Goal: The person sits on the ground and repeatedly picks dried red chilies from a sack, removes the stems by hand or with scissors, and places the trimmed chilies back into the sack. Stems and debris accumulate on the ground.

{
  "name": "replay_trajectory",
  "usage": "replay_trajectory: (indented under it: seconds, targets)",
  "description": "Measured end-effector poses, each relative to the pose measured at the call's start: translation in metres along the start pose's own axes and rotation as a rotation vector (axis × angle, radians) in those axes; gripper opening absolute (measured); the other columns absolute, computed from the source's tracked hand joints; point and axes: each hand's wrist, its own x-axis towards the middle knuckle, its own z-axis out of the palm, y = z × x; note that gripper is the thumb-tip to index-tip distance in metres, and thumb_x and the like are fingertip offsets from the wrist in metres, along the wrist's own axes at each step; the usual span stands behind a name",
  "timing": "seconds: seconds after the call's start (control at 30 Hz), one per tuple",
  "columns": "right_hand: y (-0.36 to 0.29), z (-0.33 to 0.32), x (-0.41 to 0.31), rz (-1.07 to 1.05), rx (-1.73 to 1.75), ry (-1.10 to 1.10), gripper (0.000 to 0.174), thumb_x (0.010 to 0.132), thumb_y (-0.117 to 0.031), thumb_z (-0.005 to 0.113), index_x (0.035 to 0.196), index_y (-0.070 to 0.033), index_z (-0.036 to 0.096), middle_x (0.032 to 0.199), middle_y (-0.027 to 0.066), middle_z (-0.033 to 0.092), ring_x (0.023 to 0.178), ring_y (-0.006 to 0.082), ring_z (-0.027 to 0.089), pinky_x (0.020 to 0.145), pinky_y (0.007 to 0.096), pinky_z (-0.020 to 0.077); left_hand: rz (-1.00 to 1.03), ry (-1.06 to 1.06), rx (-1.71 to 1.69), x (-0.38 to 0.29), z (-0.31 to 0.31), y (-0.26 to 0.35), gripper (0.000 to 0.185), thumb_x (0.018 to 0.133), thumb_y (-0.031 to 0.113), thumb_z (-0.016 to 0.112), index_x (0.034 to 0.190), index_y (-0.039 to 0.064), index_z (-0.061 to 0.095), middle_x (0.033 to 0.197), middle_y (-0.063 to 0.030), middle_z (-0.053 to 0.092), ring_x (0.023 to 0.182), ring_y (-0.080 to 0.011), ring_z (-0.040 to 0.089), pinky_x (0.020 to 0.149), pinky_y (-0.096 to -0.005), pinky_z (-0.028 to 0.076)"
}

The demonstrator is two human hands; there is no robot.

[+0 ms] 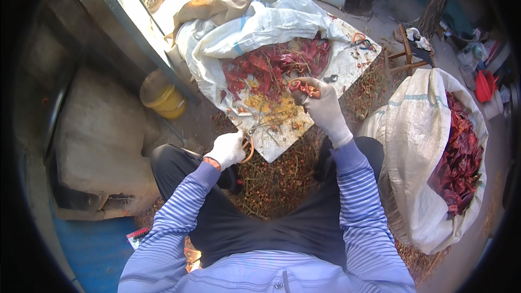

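Note:
My left hand [228,149], in a white knit glove, grips scissors with orange handles [251,150]; their blades point up and right over the near edge of a white board [274,146]. My right hand [319,103], also gloved, holds dried red chili pieces [304,88] between thumb and fingers, above the board's right side. Beyond both hands, a white woven sack [260,24] lies with its mouth towards me, and dried red chilies [272,65] spill out of it. Yellow seeds [264,108] and thin stems are scattered on the board between my hands.
An upright white sack [419,130] of dried red chilies [458,158] stands at the right. A yellow bucket [169,103] is at the left. Stems and chili bits [272,187] cover the ground between my legs. Another pair of scissors [363,42] lies on the board's far right corner.

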Motion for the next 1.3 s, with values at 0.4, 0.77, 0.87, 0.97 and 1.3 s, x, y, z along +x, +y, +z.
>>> replay_trajectory:
  seconds: [0.4, 0.77, 0.87, 0.97, 1.3]
  targets:
    - [-0.005, 0.007, -0.002, 0.012, -0.037, -0.033, 0.033, 0.097, -0.010, 0.080, 0.128, 0.000, 0.073, 0.104, 0.0061, 0.078, 0.093, 0.0080, 0.068, 0.083, 0.0264, 0.0561, 0.265, 0.443, -0.141, -0.021, -0.012, 0.008, 0.052, 0.091, 0.013, 0.068, 0.143, 0.009, 0.063, 0.091, -0.0147, 0.071, 0.080, -0.0354, 0.072, 0.072, -0.0429, 0.059]
    - [-0.006, 0.012, -0.003, -0.052, -0.210, -0.085, 0.034, 0.094, -0.007, 0.079, 0.126, 0.003, 0.073, 0.114, 0.0144, 0.079, 0.102, 0.0144, 0.072, 0.093, 0.0302, 0.0562, 0.411, 0.663, -0.585, -0.026, -0.066, 0.020, 0.052, 0.092, -0.001, 0.070, 0.144, 0.008, 0.066, 0.092, -0.0126, 0.071, 0.074, -0.0186, 0.069, 0.072, -0.0301, 0.056]
    - [-0.009, 0.015, -0.002, -0.065, -0.204, -0.126, 0.035, 0.088, 0.006, 0.071, 0.123, 0.004, 0.074, 0.117, 0.0154, 0.077, 0.108, 0.0175, 0.072, 0.097, 0.0317, 0.0549, 0.426, 0.662, -0.541, -0.029, -0.069, 0.018, 0.054, 0.090, -0.002, 0.073, 0.143, 0.008, 0.066, 0.094, -0.0130, 0.074, 0.078, -0.0243, 0.073, 0.075, -0.0313, 0.058]
    - [-0.007, 0.016, -0.001, -0.110, -0.229, -0.144, 0.044, 0.081, 0.014, 0.063, 0.123, 0.004, 0.074, 0.118, 0.0168, 0.076, 0.112, 0.0208, 0.072, 0.099, 0.0328, 0.0540, 0.434, 0.655, -0.490, -0.028, -0.071, 0.015, 0.055, 0.089, -0.002, 0.074, 0.143, 0.008, 0.066, 0.096, -0.0137, 0.075, 0.081, -0.0271, 0.075, 0.076, -0.0330, 0.059]
    - [0.006, 0.018, 0.000, -0.290, -0.328, -0.124, 0.047, 0.075, 0.015, 0.064, 0.119, 0.002, 0.075, 0.108, 0.0196, 0.076, 0.103, 0.0311, 0.075, 0.092, 0.0360, 0.0568, 0.409, 0.635, -0.421, -0.028, -0.068, 0.009, 0.049, 0.091, 0.003, 0.076, 0.139, 0.007, 0.070, 0.098, -0.0155, 0.077, 0.087, -0.0293, 0.078, 0.077, -0.0352, 0.061]
